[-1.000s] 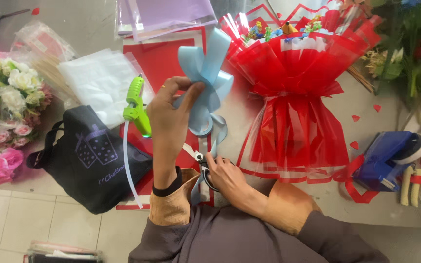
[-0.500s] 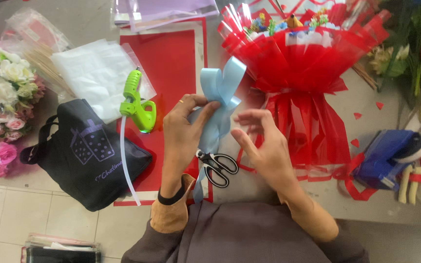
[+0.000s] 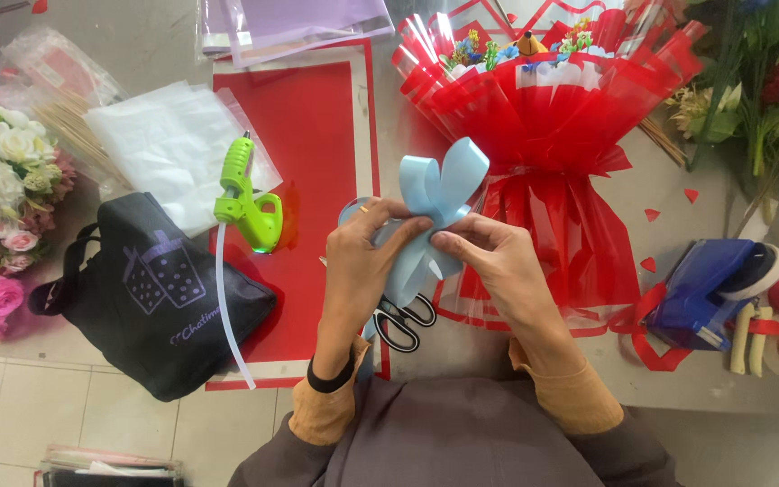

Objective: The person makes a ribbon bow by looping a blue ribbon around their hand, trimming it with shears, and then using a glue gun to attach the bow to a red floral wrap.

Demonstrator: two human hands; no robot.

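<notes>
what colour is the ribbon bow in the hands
Light blue. The ribbon bow shows best in the head view, pinched between both hands.

Ribbon bow [image 3: 439,194]: smooth, satin-sheen light-blue ribbon. Bouquet wrap [image 3: 543,135]: glossy, translucent red film. Glue gun [image 3: 243,194]: glossy green plastic. Bag [image 3: 155,293]: matt black cloth. Scissors [image 3: 403,320]: black handles, metal blades.

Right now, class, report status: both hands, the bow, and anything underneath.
Left hand and right hand both pinch the light blue ribbon bow at its middle. Bow held above table. Scissors lie beneath; red bouquet beside.
</notes>
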